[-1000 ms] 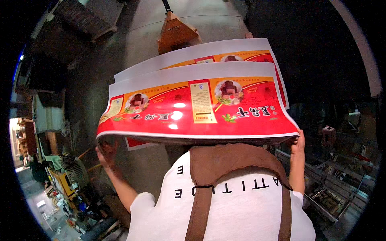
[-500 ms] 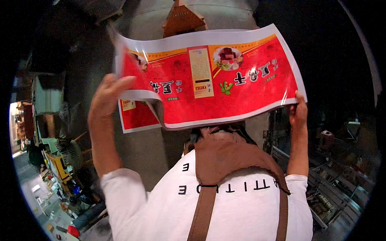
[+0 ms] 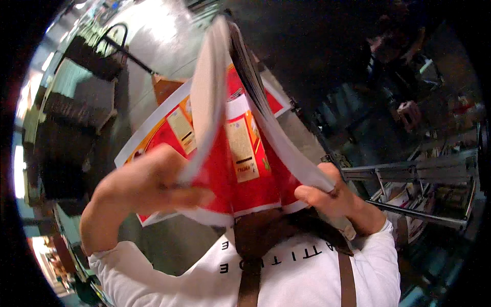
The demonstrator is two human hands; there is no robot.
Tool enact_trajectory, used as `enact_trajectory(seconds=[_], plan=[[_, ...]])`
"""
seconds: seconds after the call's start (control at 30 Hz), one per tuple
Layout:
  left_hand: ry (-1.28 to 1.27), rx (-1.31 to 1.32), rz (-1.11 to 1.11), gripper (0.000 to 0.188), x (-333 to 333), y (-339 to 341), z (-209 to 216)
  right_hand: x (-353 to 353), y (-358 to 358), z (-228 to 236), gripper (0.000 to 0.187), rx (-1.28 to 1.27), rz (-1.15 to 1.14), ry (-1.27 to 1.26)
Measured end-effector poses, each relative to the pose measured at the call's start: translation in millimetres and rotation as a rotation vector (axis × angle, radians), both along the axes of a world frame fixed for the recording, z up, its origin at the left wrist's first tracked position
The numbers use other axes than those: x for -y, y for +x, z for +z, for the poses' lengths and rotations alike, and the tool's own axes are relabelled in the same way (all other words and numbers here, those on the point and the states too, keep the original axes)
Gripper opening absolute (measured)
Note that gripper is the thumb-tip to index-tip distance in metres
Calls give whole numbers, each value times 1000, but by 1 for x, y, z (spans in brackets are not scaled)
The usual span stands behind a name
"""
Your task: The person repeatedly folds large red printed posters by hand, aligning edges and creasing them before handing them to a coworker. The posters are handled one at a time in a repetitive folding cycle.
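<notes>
A stack of large printed sheets (image 3: 273, 176), red with white margins and cream panels, is held up in front of my chest. Its two sides are bent upward, so that the middle sags into a deep trough. My left hand (image 3: 153, 181), smeared by motion, is closed on the near left edge, thumb toward the middle. At the near right edge, my right hand (image 3: 332, 197) grips the stack with the thumb on the printed face. Many paper layers show along the raised right side. Below the bent part, another red printed sheet (image 3: 148, 135) spreads out to the left.
A pallet jack with a looped handle (image 3: 116, 43) and an orange body (image 3: 166, 88) stands on the floor beyond the sheets. Stacked material (image 3: 71, 84) lies at the far left. A metal rail frame (image 3: 414, 212) is close on my right, with a pinkish box-like object (image 3: 409, 115) farther off.
The sheets were spread fairly flat; now both sides are bent up and inward. My hands have come closer together and nearer my chest. The view has turned, bringing the pallet jack handle into sight.
</notes>
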State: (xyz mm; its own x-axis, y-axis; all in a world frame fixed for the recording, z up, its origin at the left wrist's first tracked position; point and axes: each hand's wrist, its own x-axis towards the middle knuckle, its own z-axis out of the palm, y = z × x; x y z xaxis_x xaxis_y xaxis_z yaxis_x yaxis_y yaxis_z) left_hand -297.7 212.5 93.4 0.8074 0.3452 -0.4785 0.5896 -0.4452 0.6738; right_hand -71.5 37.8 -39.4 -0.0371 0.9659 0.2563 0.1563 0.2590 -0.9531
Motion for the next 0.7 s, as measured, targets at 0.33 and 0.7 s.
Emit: enact_trajectory(seconds=[0.33,0.7], plan=[[-95,-271,-744,42,103,205,13,85,89,-33,35,-551,-552,-432],[-165,-125,-578,47,61,426,-76,71,270,-105,24,-746,-1022,-333]])
